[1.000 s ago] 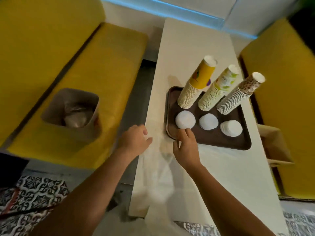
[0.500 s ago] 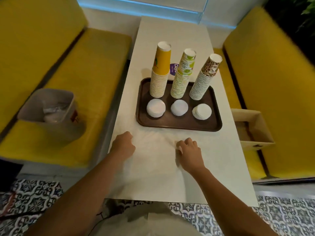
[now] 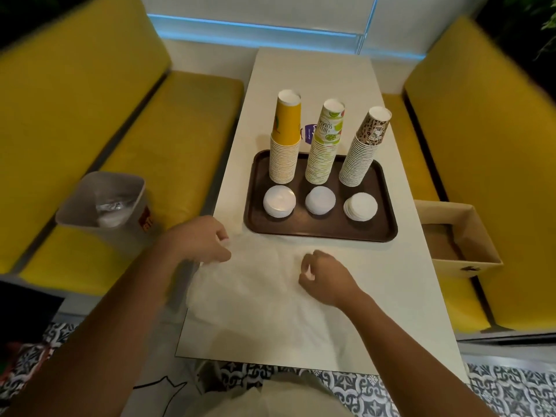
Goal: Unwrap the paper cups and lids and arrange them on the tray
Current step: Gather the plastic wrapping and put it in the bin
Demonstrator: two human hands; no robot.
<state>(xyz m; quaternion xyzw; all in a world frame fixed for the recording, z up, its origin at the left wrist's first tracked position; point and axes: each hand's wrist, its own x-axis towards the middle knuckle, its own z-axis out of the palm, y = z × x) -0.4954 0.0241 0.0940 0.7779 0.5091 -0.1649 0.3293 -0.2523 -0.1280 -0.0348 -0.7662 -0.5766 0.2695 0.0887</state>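
Gathering a spent clear plastic wrapper (image 3: 258, 296) off a pale table (image 3: 313, 73), seen from a head-worn camera looking down. The film lies crumpled and nearly see-through across the near end of the table, just in front of a dark brown tray (image 3: 388, 230).

The left hand (image 3: 201, 243) has its fingers curled and pinches the film's far left edge. The right hand (image 3: 325, 276), well apart from it, is also curled, and appears to nip the film near its middle.

On the tray stand three upside-down cup stacks: a yellow cup stack (image 3: 285, 145), a lime-printed cup stack (image 3: 325, 145) and a brown-patterned cup stack (image 3: 365, 149). In front of each sits one of three white lid stacks (image 3: 279, 201), so the arranging looks all but done.

A grey bin (image 3: 78, 203) on the yellow bench to the left already holds crumpled plastic (the likely home for this sheet). An open cardboard box (image 3: 464, 267) sits on the bench to the right.

To do this well, I would bring the hands together to bunch the film into a tight wad. It should be lifted up and back, away from the tray, because a trailing edge could snag the nearest lids or tip the tall stacks.
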